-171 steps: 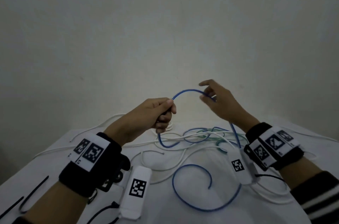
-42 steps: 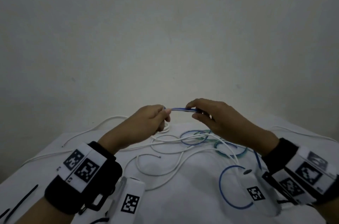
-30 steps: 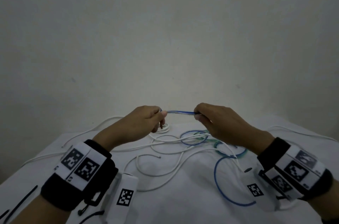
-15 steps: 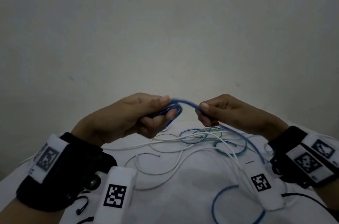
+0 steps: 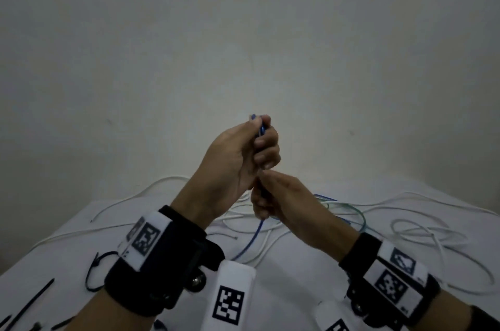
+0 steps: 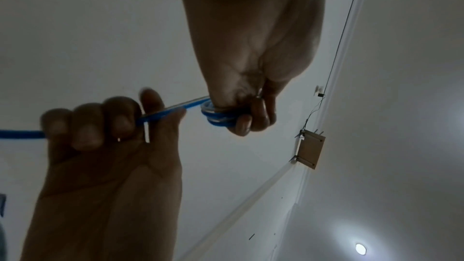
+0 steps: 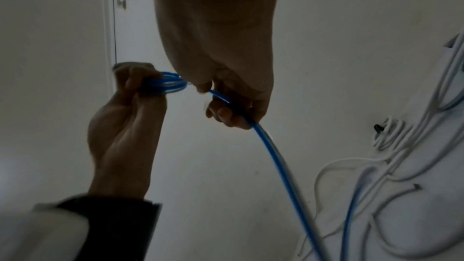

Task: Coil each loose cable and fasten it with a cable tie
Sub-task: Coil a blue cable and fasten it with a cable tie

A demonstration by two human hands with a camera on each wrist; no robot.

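A blue cable point(image 5: 250, 241) is partly wound into a small coil point(image 6: 216, 118). My left hand point(image 5: 257, 146) is raised above the table and grips that coil point(image 5: 261, 130) in its curled fingers. Just below it, my right hand point(image 5: 270, 200) holds the loose run of the cable in a fist. In the right wrist view the free blue cable point(image 7: 276, 156) drops from my right hand point(image 7: 226, 106) down to the table, and my left hand point(image 7: 130, 94) holds the loops point(image 7: 168, 84). Black cable ties point(image 5: 32, 301) lie at the table's near left.
Several loose white cables point(image 5: 422, 230) and a green one point(image 5: 351, 211) sprawl over the white table point(image 5: 284, 284). A looped black tie point(image 5: 94, 271) lies by my left wrist. A small white coil point(image 7: 386, 134) with a black tie rests on the table. A bare wall stands behind.
The hands were side by side with the cable stretched between them. Now my left hand has risen with the coil and my right hand sits directly under it on the cable.
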